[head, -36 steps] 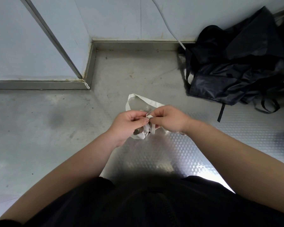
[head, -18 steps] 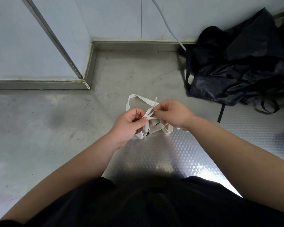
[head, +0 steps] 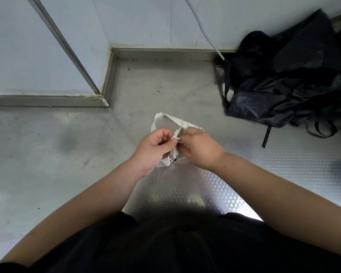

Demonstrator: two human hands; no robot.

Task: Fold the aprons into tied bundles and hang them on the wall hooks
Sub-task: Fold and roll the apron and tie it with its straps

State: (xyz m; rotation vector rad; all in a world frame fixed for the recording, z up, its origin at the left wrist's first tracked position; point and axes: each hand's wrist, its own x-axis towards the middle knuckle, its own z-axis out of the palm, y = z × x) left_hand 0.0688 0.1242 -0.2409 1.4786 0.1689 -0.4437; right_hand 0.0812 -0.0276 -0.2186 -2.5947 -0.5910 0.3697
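So here's the person at the metal bench (head: 47, 154), both hands up close together above it, working on a small pale apron bundle (head: 172, 157). The left hand (head: 156, 148) has its fingers curled round the bundle, thumb and forefinger pinching the strap (head: 176, 133) right where it crosses on top. The right hand (head: 200, 148) is clenched on that same strap from the other side, fingertips nearly touching the left ones. Most of the bundle is tucked between and under the hands, so I can't tell how the knot sits. A flat loop of the strap (head: 159, 117) sticks out past the knuckles, toward the wall.

Off to the right, well apart from the hands, there's a heap of black aprons (head: 283, 85) dumped on the bench against the wall, a few thin black ties trailing out of it. A whitish cable (head: 201, 22) runs down the wall and disappears behind that heap. The person is in a black top, bare forearms.
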